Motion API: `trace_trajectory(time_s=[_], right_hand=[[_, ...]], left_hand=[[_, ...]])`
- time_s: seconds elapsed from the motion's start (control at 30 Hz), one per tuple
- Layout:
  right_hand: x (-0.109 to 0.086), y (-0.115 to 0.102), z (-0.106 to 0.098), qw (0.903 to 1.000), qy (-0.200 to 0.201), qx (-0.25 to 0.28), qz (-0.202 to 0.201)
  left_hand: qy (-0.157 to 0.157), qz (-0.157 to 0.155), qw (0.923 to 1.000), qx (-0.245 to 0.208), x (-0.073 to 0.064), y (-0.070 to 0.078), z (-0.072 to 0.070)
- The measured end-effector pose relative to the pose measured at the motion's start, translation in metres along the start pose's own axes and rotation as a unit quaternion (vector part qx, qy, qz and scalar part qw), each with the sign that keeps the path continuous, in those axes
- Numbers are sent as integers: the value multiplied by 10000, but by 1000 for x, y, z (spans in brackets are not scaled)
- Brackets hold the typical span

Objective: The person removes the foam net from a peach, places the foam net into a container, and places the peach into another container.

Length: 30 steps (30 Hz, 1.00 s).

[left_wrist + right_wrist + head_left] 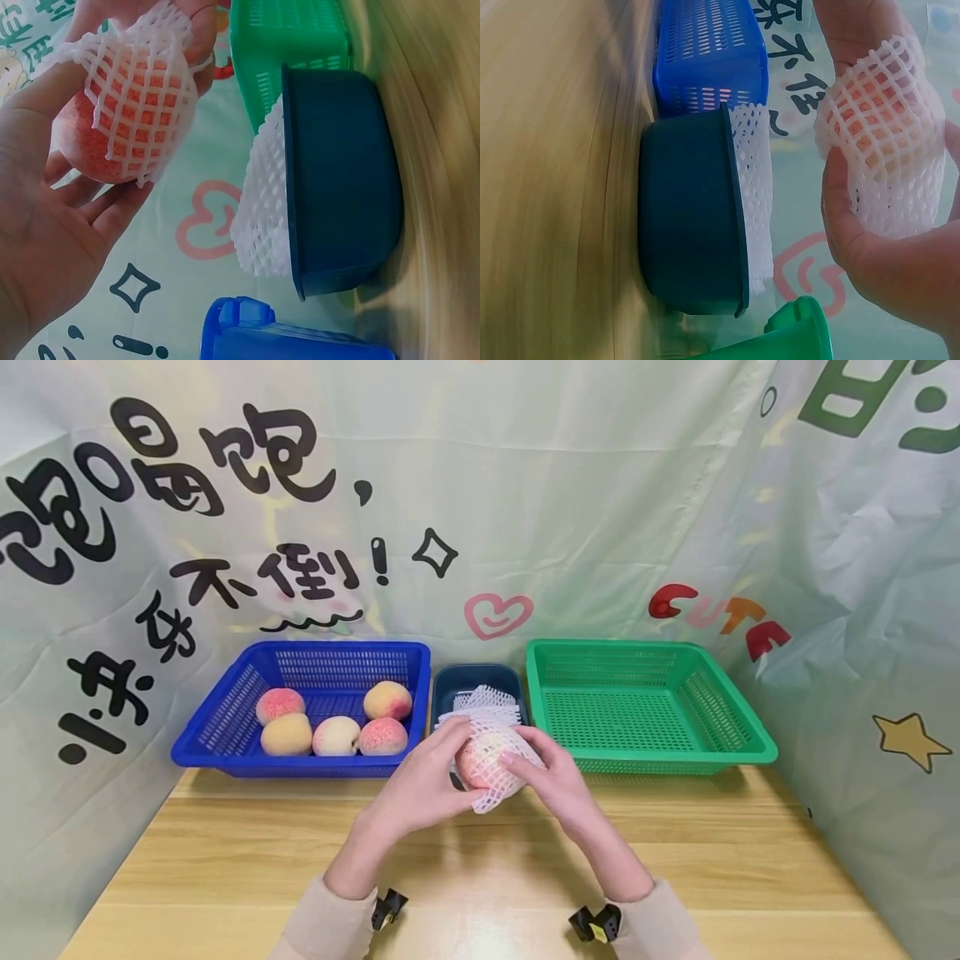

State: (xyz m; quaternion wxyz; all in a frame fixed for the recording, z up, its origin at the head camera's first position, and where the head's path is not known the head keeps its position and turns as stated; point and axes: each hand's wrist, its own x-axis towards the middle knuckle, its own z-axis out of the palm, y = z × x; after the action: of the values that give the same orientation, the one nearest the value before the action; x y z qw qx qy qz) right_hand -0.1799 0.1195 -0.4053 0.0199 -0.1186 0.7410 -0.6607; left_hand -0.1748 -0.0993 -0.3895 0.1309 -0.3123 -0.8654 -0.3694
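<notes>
Both hands hold a pink peach (pixel 469 766) partly covered by a white foam net sleeve (pixel 489 799), in front of the small dark teal bin. My left hand (pixel 416 785) grips the peach from the left, its fingers curled behind and the thumb low in front. In the left wrist view, the peach's bare pink side (pixel 84 146) shows beside the left palm. My right hand (pixel 558 777) grips the net-covered right side, thumb across the front. From the right wrist, the net (pixel 892 187) covers the peach and extends past it toward the right palm.
A blue basket (pixel 225 760) with several peaches (pixel 287 735) stands on the left. Between the baskets, the teal bin (pixel 442 681) holds more white foam nets (pixel 487 696). A green basket (pixel 637 760) stands at right on the wooden table (pixel 225 860), before a printed cloth (pixel 600 527).
</notes>
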Motion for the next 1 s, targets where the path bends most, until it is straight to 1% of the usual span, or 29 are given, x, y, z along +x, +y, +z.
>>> trace_trajectory(time_s=[0.23, 0.43, 0.73, 1.0], right_hand=[[-1, -2, -2, 10000, 65, -38, 9], [-2, -3, -3, 9998, 148, -87, -83], [-2, -4, -4, 9996, 251, -112, -98], [-2, -2, -5, 9994, 304, 2, -149]], left_hand=[[121, 89, 9999, 78, 0, -2, -1], [255, 213, 9994, 109, 1, -3, -3], [495, 420, 9978, 137, 1, -4, -4], [575, 410, 9975, 91, 1, -5, -5]])
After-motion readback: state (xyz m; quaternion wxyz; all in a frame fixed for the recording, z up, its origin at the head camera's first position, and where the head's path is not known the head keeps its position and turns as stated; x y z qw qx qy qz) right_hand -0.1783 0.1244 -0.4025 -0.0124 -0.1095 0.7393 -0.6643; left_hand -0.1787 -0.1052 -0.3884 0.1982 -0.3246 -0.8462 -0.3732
